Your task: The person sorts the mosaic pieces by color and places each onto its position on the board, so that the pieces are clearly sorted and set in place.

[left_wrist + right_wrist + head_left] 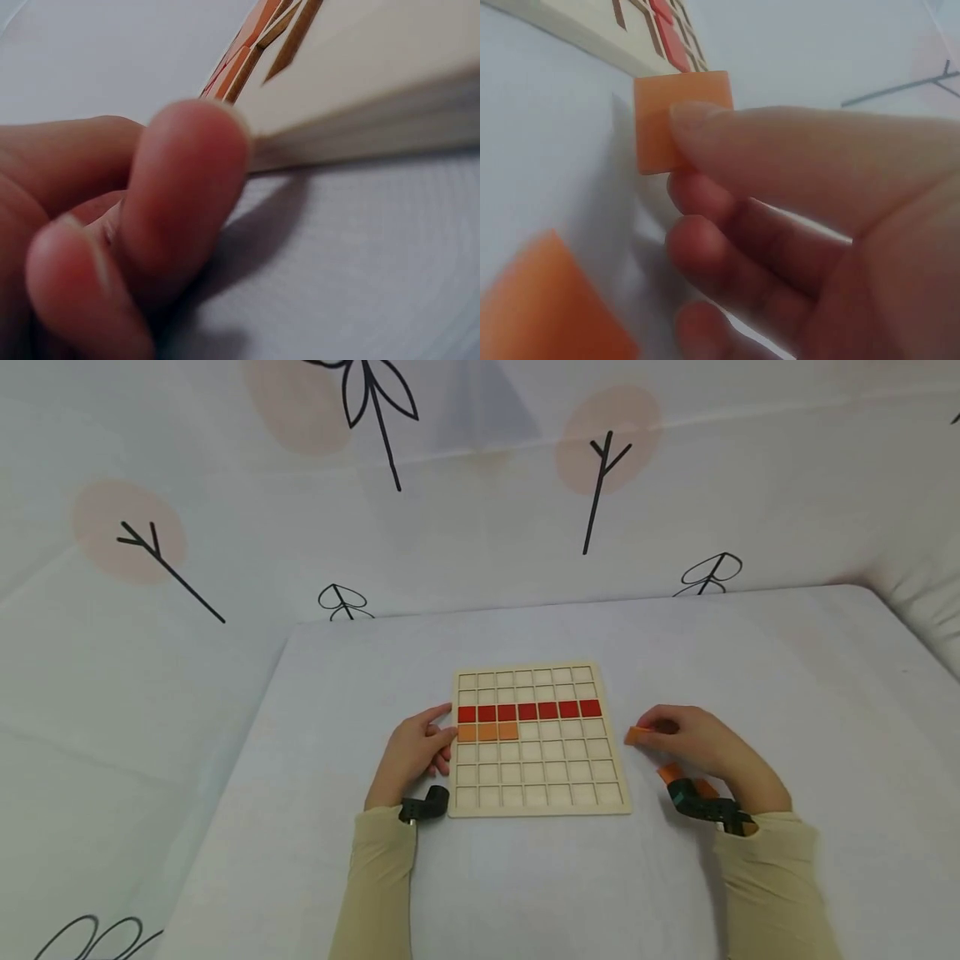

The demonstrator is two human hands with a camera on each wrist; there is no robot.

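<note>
A pale wooden grid board (542, 810) lies on the white cloth, with a full row of red tiles (527, 712) across it. Below that row, three orange tiles (487, 732) fill the squares at the left. My left hand (408, 750) rests against the board's left edge; in the left wrist view a fingertip (187, 187) is right at its side. Just right of the board, my right hand (697, 742) pinches an orange square tile (654, 124) between thumb and fingers.
More orange tiles (670, 772) lie on the cloth under my right wrist, partly hidden by the wrist camera (697, 804). One loose orange tile (555, 307) shows large in the right wrist view. Behind the table hangs a printed cloth (487, 527).
</note>
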